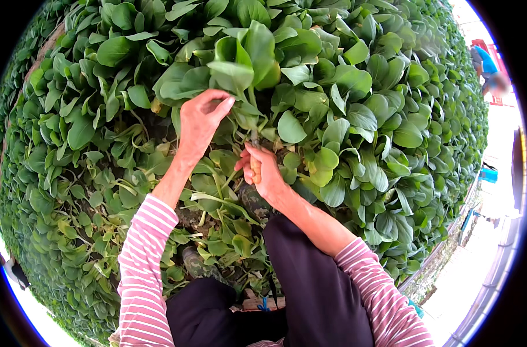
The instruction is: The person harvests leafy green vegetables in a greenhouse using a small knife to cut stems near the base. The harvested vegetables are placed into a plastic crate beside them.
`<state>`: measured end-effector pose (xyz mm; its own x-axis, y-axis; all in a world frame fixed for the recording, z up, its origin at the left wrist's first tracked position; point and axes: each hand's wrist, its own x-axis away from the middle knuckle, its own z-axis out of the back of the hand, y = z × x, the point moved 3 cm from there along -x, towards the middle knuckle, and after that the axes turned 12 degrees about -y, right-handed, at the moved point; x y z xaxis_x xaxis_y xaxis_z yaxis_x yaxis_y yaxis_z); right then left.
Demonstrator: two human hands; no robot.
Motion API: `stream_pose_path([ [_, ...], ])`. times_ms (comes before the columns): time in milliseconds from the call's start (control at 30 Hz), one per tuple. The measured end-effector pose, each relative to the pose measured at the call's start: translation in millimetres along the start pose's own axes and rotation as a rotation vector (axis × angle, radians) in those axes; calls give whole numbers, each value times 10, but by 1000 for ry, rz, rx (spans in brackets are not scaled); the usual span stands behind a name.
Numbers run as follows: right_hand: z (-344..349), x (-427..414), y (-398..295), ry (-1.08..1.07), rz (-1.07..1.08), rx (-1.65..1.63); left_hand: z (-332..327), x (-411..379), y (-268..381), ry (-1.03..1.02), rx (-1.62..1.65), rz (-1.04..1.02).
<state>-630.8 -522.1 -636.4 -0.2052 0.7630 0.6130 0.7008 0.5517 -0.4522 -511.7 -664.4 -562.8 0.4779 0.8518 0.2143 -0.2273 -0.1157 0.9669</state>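
A leafy green plant [255, 56], like a bok choy or similar leafy brassica, stands in front of me with broad upright leaves. My left hand [205, 112] is just left of its stems, fingers bent and thumb apart, with nothing visible between them. Lower down, my right hand [263, 169] grips the light wooden handle [255, 169] of a small knife. Its dark blade [254, 138] points up at the base of the plant. Leaves partly hide the blade's tip and the plant's foot.
Dense leafy greens surround me. Trimmed leaves and stalks [215, 201] litter the ground around my camouflage-patterned shoes [252, 201]. Between my legs is a wooden piece [250, 303] with a blue tie. A person in blue [487, 60] bends beyond the bed's right edge, near a pale path [458, 273].
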Motion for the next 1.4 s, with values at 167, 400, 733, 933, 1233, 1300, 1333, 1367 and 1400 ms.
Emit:
stream_pose_path([
  [167,-225,232,-141,-72,97,-310,155,374,-23,-74,425,-70],
  [400,-342,510,-137,-269,60,-209,324,997,-30,-210,314,104],
  [733,-855,843,-244,-312,447,1078,1284,1690,895,-31,-417,-51],
  [933,-1060,679,-222,-337,212,895,731,1529,818,-430,-912,-271],
  [1233,-802,723,-185,-237,23,637,289,1224,123,-713,-556,167],
  [1300,-612,633,-151,-110,120,420,298,1112,109,-627,-218,240],
  [1333,-532,572,-189,-66,146,435,283,1019,95,-588,-200,185],
  [1367,-449,492,-238,-23,171,451,254,898,85,-549,-182,129],
  [1400,-334,382,-251,3,177,437,184,752,217,-552,-261,90],
])
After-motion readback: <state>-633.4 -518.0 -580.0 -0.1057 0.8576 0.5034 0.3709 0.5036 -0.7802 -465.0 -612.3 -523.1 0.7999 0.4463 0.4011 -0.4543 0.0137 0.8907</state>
